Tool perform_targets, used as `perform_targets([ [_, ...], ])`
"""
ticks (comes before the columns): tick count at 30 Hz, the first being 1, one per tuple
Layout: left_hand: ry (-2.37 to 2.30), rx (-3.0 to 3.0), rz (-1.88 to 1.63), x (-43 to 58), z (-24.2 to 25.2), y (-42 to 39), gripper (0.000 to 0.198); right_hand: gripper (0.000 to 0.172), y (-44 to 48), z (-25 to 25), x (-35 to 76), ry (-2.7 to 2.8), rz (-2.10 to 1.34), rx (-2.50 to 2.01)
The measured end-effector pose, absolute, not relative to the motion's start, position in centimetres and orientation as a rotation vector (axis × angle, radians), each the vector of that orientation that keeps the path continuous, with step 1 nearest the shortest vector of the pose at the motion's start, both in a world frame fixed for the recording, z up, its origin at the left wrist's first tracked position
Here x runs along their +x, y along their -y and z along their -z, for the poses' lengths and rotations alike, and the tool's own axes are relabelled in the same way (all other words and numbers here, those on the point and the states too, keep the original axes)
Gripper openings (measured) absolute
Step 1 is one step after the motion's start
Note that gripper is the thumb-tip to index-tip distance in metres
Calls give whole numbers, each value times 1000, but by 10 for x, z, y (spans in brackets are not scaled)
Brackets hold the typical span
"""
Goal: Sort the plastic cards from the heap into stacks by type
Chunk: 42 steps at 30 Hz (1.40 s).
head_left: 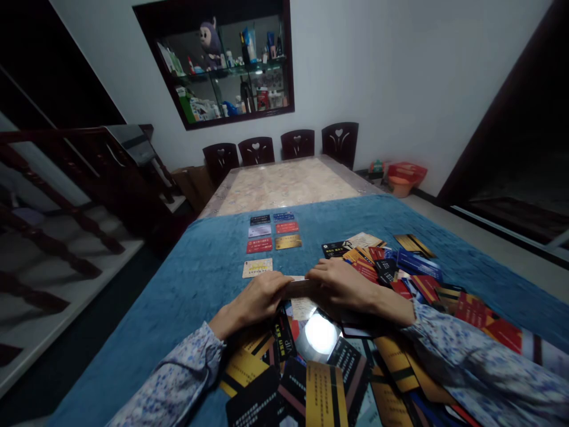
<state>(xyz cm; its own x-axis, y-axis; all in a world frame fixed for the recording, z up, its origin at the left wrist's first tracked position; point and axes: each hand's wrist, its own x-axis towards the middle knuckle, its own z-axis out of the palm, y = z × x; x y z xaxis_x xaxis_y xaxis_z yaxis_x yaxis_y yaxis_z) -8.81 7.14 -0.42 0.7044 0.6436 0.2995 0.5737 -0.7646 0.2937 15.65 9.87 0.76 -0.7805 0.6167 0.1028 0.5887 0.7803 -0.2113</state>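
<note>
My left hand [262, 293] and my right hand [344, 286] meet low over the table, fingers closed on the two ends of one plastic card [301, 289]. The card is tipped so that mostly its edge and a dull strip show; its print cannot be read. Below and around my hands spreads a loose heap of plastic cards, among them a gold card [326, 394], a black VIP card [284, 335] and a shiny card [306, 344] reflecting a light. Beyond my left hand lies a cream card [257, 268], at the near end of two columns of cards.
A blue cloth [178, 308] covers the near part of the table. The heap runs right, past a dark blue card [418, 264] and red cards [471, 308]. Dark chairs [297, 144] stand at the far table end. A stair railing [57, 237] is at the left.
</note>
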Motion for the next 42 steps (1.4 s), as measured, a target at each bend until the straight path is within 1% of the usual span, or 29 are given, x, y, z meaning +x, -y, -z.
perform_targets([
  [2,-1004,2716,-588,-87,4,-70,27,24,-100,-5,157,2788,-270,-942],
  [6,-1044,2688,-583,-86,5,-70,24,32,-99,-3,156,2755,-287,-988],
  [10,-1045,2675,-602,-86,7,-72,25,28,-98,-4,155,2746,-243,-1023],
  [16,-1020,2646,-764,-85,10,-70,35,25,-99,1,158,2627,-218,-1005],
  [18,-1053,2603,-811,-84,8,-69,37,28,-101,5,160,2572,-213,-966],
  [20,-1093,2548,-857,-84,6,-69,37,35,-102,9,161,2505,-194,-898],
  [23,-1141,2494,-938,-85,2,-70,33,44,-105,13,161,2420,-50,-804],
  [27,-1181,2474,-998,-88,2,-72,32,40,-107,17,158,2380,257,-780],
  [31,-1169,2475,-1011,-89,2,-73,34,34,-107,17,157,2380,395,-742],
  [34,-1162,2477,-1030,-88,0,-73,35,31,-106,14,159,2390,414,-699],
  [42,-1245,2469,-1053,-88,1,-70,49,28,-100,4,160,2368,304,-680],
])
